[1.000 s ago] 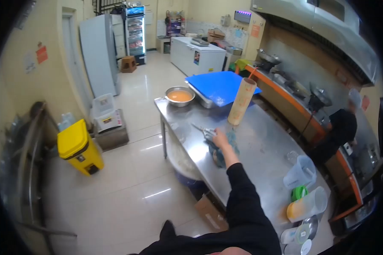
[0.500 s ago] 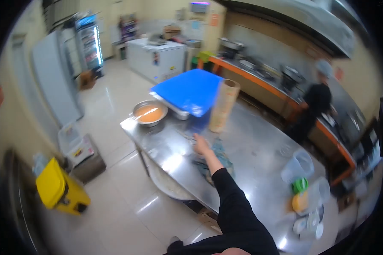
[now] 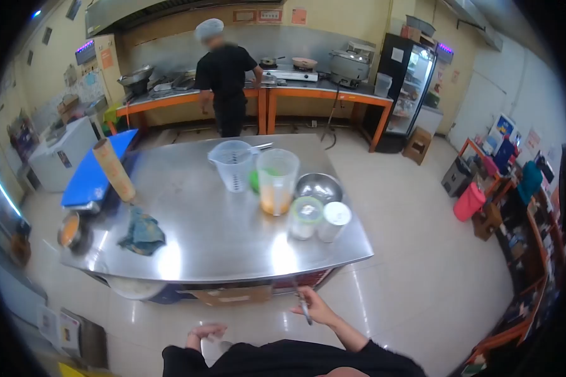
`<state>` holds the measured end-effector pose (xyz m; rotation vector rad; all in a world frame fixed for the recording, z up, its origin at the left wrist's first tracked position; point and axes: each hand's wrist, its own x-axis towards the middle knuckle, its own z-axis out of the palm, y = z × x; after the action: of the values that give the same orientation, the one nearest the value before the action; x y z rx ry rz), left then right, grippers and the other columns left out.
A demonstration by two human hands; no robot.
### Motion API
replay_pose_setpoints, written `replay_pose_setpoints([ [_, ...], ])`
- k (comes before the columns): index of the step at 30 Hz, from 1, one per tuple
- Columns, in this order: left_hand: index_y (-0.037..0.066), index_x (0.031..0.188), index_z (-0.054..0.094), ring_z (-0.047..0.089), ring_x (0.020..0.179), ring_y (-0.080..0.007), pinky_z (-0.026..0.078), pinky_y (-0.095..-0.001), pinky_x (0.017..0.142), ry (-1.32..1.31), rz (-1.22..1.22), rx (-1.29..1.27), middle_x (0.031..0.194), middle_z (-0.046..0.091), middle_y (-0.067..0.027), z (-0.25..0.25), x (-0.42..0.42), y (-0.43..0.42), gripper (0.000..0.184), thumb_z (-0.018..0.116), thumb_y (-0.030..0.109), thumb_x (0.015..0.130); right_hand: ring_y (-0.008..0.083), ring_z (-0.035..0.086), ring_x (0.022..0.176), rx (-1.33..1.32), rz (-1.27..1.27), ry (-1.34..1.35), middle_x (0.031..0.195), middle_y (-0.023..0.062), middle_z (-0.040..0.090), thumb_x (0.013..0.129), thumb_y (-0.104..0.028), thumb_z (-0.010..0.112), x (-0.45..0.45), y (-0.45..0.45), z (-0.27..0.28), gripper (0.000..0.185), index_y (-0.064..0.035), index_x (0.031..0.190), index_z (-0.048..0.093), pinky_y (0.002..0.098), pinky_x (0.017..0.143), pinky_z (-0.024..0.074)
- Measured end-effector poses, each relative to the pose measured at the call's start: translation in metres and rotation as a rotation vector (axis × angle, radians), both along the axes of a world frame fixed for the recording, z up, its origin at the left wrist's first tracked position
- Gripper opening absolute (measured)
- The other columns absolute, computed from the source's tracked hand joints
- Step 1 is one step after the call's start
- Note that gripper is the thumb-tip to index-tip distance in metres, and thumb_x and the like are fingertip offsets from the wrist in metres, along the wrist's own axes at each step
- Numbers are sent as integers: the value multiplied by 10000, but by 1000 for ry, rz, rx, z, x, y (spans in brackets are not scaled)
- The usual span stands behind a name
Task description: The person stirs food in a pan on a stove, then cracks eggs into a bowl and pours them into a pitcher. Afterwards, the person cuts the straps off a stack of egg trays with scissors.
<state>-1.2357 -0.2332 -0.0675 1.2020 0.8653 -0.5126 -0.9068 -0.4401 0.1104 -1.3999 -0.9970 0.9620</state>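
Note:
My right hand (image 3: 317, 306) is closed around a slim tool with a grey handle (image 3: 305, 309), just off the table's near edge. The thin upper end of the tool is too blurred to name. My left hand (image 3: 206, 330) hangs low in front of my body, fingers loosely stretched to the right, with nothing visible in it. Nearest on the steel table (image 3: 214, 254) are a crumpled blue-green cloth (image 3: 143, 232), a lidded jar (image 3: 305, 218) and a white-topped container (image 3: 334, 222). Behind those stand a clear jug with orange liquid (image 3: 277, 182) and a metal bowl (image 3: 319, 188).
An empty measuring jug (image 3: 233, 166), a wrap roll (image 3: 113, 169), a blue board (image 3: 97, 169) and a bowl of orange liquid (image 3: 72, 231) stand on the table. Beyond it, a co-worker (image 3: 225, 78) stands at the orange-edged counter (image 3: 327, 92). A drinks fridge (image 3: 405, 88) is at right.
My view has swung to the right. My right hand, stretched over the table near the cloth before, is now drawn back beyond its near edge. My left hand has come into view.

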Motion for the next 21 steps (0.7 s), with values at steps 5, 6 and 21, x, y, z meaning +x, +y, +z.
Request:
replay_pose_setpoints([
  [5,32,1177,447,512,925,-143,431,-260,785,-801,-139,585,1010,539,-53,153,271,-100,484,613,293,804,92,468,692,-67,-478,10,772,20,426,642,-16,727,101,-172,14,497,-32,1038,427,243,601,480],
  [6,69,1204,429,481,1021,-206,395,-308,863,-751,-68,753,1097,497,-93,163,311,-109,617,677,366,723,92,468,728,-34,-542,74,806,15,428,637,-17,732,118,-192,25,501,-25,1031,422,236,612,490],
  [21,208,1352,233,267,1228,-392,2,-697,901,-70,-474,1913,1203,417,-252,210,508,-38,1074,482,805,494,153,498,638,40,-841,13,796,44,442,754,-55,615,418,-277,-5,412,-92,1117,423,244,586,480],
])
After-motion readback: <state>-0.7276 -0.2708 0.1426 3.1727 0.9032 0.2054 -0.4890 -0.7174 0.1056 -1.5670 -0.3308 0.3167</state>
